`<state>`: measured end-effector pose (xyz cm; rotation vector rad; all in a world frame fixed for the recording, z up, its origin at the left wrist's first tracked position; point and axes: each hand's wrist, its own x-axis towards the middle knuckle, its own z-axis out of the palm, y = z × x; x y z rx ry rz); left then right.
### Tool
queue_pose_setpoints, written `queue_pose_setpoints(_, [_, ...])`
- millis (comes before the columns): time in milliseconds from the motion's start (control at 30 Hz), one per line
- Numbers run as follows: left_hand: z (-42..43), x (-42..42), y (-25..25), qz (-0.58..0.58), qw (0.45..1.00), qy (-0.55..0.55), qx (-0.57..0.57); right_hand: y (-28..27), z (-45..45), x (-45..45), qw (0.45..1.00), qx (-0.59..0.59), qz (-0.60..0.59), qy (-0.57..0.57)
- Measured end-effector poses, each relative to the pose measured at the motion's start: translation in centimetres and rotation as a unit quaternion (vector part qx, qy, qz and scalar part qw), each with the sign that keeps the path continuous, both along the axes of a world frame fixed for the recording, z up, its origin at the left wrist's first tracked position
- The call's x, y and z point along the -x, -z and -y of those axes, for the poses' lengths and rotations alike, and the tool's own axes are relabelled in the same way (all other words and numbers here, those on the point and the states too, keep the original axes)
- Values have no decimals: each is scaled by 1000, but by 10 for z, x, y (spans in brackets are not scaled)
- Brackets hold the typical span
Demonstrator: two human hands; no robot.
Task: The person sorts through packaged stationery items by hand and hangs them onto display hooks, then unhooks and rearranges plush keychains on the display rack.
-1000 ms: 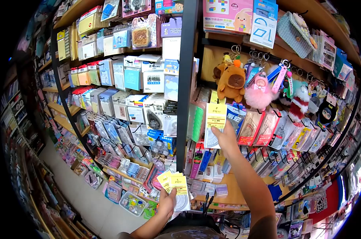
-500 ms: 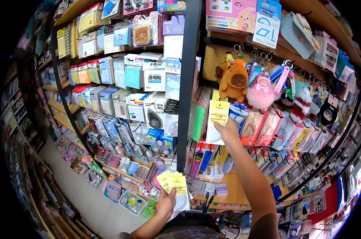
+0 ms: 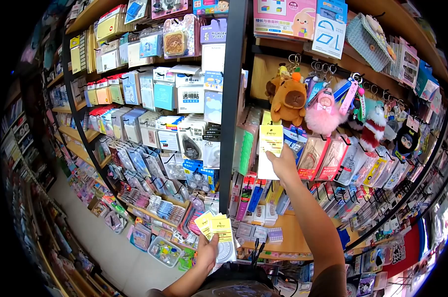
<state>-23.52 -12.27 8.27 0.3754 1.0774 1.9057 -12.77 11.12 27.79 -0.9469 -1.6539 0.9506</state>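
Observation:
My left hand (image 3: 207,251) is low in front of my body, its thumb pressed over a small fan of protractor packets (image 3: 222,230). These have yellow header cards, and a round printed scale shows on the front one. At the rack, my right hand (image 3: 282,163) pinches a similar protractor packet (image 3: 270,136) by its side, thumb across the yellow card. The lower part of that packet looks plain white in the light. Another yellow card shows just behind its top; whether the packet is on a hook is hidden.
A brown capybara plush keychain (image 3: 289,103) and a pink fluffy doll keychain (image 3: 326,114) hang right above my right hand. Green packaged strips (image 3: 245,151) are on its left. A dark upright post (image 3: 232,114) divides the racks. A clear plastic bin (image 3: 164,251) stands on the floor.
The packet in my right hand has tilted slightly, and the protractor arc on its lower part no longer shows. My left hand stays in place with its packets.

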Motion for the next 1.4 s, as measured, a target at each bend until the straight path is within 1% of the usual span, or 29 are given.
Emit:
queue_pose_setpoints(100, [1, 0, -1, 0, 1000, 2, -4, 1, -4, 1, 1000, 8, -21, -10])
queue_pose_setpoints(200, [1, -1, 0, 5, 1000, 2, -11, 3, -10, -1, 1000, -17, 4, -9])
queue_pose_setpoints(400, [4, -1, -6, 9, 1000, 6, 3, -4, -8, -3, 997, 46, -26, -48])
queue_pose_setpoints(500, [4, -2, -4, 7, 1000, 3, 5, -3, -12, -1, 997, 54, -35, -50])
queue_pose_setpoints(600, [4, -1, -1, 6, 1000, 4, 10, 5, -25, 5, 1000, 21, -15, -6])
queue_pose_setpoints(700, [4, -2, -2, 2, 1000, 4, 14, -1, -28, 12, 996, -11, 49, 73])
queue_pose_setpoints(833, [2, 1, 5, 15, 1000, 11, -5, 17, -51, 24, 982, -68, 80, 156])
queue_pose_setpoints(967, [4, 7, 4, 56, 998, 20, -15, 46, -47, 29, 977, -88, 101, 163])
queue_pose_setpoints(1000, [3, 10, 11, 73, 997, 23, -27, 40, -29, 24, 975, -94, 141, 146])
queue_pose_setpoints(1100, [4, 14, -1, 77, 996, 18, -31, 72, -8, 12, 975, -178, 122, 55])
queue_pose_setpoints(1167, [2, 17, -4, 77, 997, 14, -28, 71, 45, 3, 931, -269, 216, 119])
queue_pose_setpoints(1233, [-3, 17, -9, 88, 995, 6, -35, 88, 80, -3, 951, -213, 220, -27])
queue_pose_setpoints(1300, [-8, 16, -16, 90, 995, -4, -50, 115, 107, -5, 947, -82, 242, -195])
queue_pose_setpoints(1367, [-13, 12, -22, 98, 992, -22, -74, 121, 133, -1, 916, 55, 319, -237])
queue_pose_setpoints(1400, [-15, 11, -22, 85, 994, -30, -67, 126, 139, 1, 917, 54, 322, -230])
